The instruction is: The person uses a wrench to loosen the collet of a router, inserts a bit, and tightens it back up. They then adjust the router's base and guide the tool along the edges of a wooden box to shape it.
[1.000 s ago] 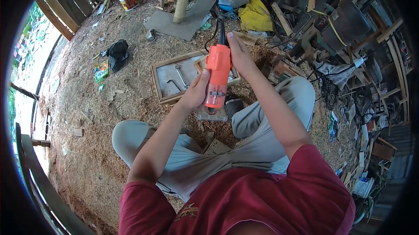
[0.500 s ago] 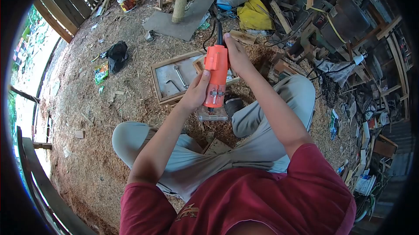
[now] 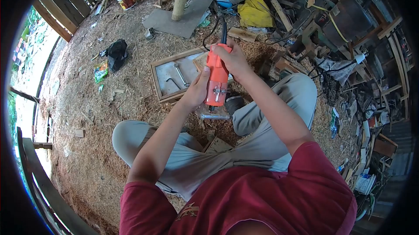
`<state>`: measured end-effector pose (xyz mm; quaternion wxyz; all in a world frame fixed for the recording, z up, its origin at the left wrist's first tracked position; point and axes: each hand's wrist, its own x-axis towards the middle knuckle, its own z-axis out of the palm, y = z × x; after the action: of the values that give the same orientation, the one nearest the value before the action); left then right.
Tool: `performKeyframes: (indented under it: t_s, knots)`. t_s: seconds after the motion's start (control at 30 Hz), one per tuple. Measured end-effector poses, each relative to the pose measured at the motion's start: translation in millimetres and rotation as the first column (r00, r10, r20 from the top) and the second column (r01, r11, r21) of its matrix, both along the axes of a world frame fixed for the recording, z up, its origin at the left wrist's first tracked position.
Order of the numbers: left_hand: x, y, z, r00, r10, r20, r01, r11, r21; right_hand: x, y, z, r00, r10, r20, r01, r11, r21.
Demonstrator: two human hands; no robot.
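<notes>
Above crossed legs, grip orange trim router (image 3: 217, 80) with left hand (image 3: 196, 89) wrapped round body, right hand (image 3: 233, 58) curled over top. Hold clear base (image 3: 213, 113) level.

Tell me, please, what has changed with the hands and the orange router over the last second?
The right hand closed over the top end of the orange router, its fingers now curled across it instead of lying straight. The left hand stayed clasped on the lower body, and the router stayed upright on its clear base.
</notes>
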<state>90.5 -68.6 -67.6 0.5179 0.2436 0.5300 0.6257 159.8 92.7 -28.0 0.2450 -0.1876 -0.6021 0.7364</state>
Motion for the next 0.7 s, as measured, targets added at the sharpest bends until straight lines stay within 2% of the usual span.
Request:
performKeyframes:
  t_s: [0.37, 0.47, 0.57, 0.7]
  knots:
    - [6, -4, 7, 0.998, -0.006, 0.055, 0.006, 1.000, 0.004, 1, 0, -4, 1.000, 0.000, 0.006, 0.001, 0.999, -0.033]
    - [9, -4, 9, 1.000, 0.018, 0.021, -0.017, 1.000, -0.018, -4, 5, -8, 0.997, -0.055, 0.058, 0.042, 0.978, 0.204]
    - [13, -4, 13, 0.999, 0.036, 0.000, -0.036, 0.999, -0.020, -5, 9, -10, 0.990, -0.099, 0.098, 0.059, 0.936, 0.347]
    - [17, -2, 4, 0.998, 0.063, -0.005, -0.062, 0.997, 0.048, -5, 4, -15, 0.991, -0.134, -0.017, 0.133, 0.945, 0.298]
